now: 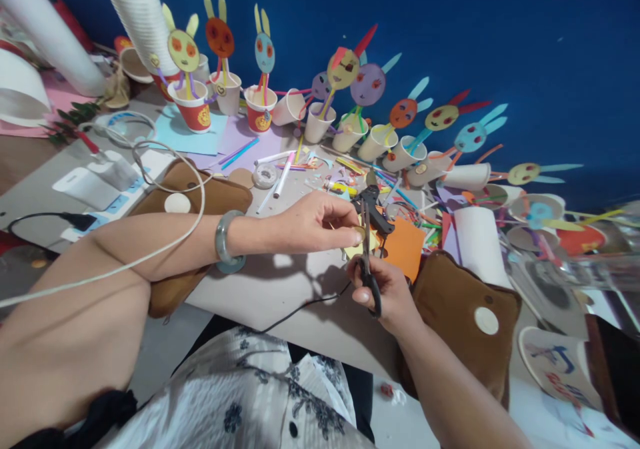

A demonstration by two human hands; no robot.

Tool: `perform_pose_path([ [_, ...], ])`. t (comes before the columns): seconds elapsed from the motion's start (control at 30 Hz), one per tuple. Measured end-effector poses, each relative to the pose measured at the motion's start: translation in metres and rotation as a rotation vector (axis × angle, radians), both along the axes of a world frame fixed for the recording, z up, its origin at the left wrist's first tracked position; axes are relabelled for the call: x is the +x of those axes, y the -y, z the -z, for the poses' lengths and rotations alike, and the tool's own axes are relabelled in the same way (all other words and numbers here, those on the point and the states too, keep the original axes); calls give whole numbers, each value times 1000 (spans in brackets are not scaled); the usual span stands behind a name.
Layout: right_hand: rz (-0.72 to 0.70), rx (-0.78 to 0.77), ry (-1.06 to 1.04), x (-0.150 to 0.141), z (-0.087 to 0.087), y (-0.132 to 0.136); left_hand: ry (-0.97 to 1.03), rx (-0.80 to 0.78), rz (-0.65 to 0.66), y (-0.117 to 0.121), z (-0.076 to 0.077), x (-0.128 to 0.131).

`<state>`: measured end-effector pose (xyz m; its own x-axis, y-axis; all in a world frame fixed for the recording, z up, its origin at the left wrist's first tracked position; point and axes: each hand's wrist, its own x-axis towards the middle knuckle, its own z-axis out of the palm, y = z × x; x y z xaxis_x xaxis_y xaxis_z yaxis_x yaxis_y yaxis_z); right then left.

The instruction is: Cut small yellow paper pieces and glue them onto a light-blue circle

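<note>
My right hand point(383, 292) is closed round the black handles of a pair of scissors point(367, 249), whose blades point up and away from me. My left hand point(313, 222) pinches a small piece of yellow paper point(359, 239) right at the blades. A green bangle point(226, 239) sits on my left wrist. Both hands hover above the grey table point(280, 289), close to its near edge.
Paper-cup rabbits with coloured paper faces point(345, 69) line the back against a blue wall. Pens, straws, scraps and orange paper point(404, 246) litter the middle. Brown cushions point(465, 316) lie left and right. A white cup stack point(137, 9), a tape roll point(264, 176) and a white cable point(150, 169) are at the left.
</note>
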<state>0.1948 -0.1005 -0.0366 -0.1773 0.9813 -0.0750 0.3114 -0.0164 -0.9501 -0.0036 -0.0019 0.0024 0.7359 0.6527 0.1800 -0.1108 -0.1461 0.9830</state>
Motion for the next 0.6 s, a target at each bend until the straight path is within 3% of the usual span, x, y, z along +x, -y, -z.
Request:
perform_pose_path([
  [0.6, 8, 18, -11, 1, 0, 0, -11, 33, -2, -1, 0, -1],
])
